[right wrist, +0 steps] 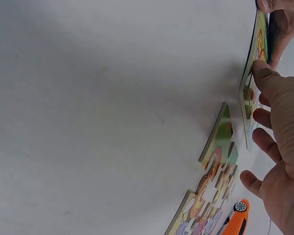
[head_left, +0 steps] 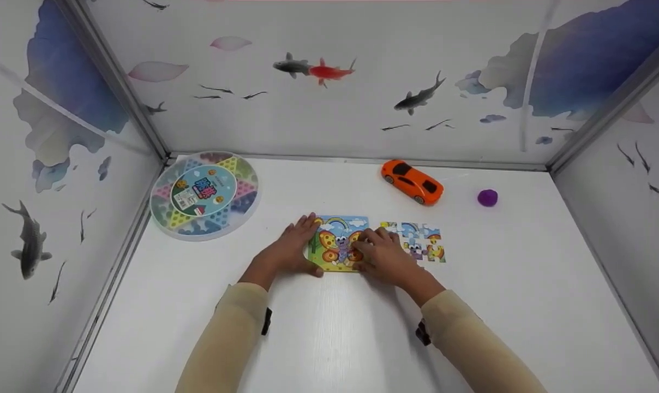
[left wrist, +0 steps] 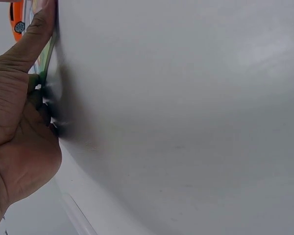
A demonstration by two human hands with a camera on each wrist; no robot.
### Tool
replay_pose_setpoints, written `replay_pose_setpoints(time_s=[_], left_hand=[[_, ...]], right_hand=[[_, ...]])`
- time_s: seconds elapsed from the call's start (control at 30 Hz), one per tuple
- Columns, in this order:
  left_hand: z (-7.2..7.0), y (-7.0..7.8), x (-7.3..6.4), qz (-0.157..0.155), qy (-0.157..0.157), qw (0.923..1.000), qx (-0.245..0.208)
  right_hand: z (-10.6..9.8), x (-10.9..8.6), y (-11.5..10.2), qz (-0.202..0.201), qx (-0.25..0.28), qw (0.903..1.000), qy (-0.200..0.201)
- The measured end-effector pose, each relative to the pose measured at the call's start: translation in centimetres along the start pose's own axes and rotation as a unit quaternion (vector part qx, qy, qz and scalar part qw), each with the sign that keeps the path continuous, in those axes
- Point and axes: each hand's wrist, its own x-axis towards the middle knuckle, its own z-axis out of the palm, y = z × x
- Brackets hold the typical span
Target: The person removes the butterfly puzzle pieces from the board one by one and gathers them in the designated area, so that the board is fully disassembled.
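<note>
A square butterfly picture puzzle [head_left: 337,245] lies flat on the white table. My left hand [head_left: 292,250] holds its left side, fingers at the upper left edge and thumb at the lower left corner. In the left wrist view the thumb [left wrist: 27,46] runs along the puzzle's near edge. Over the right side of the puzzle is my right hand [head_left: 387,256], its fingertips touching the picture. The right wrist view shows that hand's thumb [right wrist: 272,81] on the puzzle, with other fingers loosely spread. Puzzle pieces [head_left: 435,251] lie just right of this hand, partly covered by it.
At the back left lies a round clear-lidded game box [head_left: 247,218] with a star pattern. An orange toy car [head_left: 412,183] is behind the loose pieces, and a purple ball [head_left: 487,197] sits to its right. Printed panels [head_left: 329,125] wall in the table at the back and sides.
</note>
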Motion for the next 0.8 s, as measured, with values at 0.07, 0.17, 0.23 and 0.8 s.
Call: replay_pose_setpoints(time_s=[0.07, 0.17, 0.23, 0.8], left_hand=[[-0.03, -0.03, 0.02, -0.001, 0.0, 1.0, 0.0], [-0.08, -0.04, 0.05, 0.0, -0.002, 1.0, 0.0], [-0.1, -0.05, 0.08, 0.002, -0.003, 1.0, 0.002], [-0.1, -0.1, 0.15, 0.004, -0.002, 1.0, 0.0]], right_hand=[[-0.01, 0.13, -0.19, -0.006, -0.002, 1.0, -0.004], [0.04, 0.22, -0.31, -0.022, -0.004, 0.9997, -0.002], [0.08, 0.22, -0.38, -0.032, -0.005, 0.9995, 0.0], [-0.13, 0.53, -0.5, -0.021, 0.027, 0.9992, -0.021]])
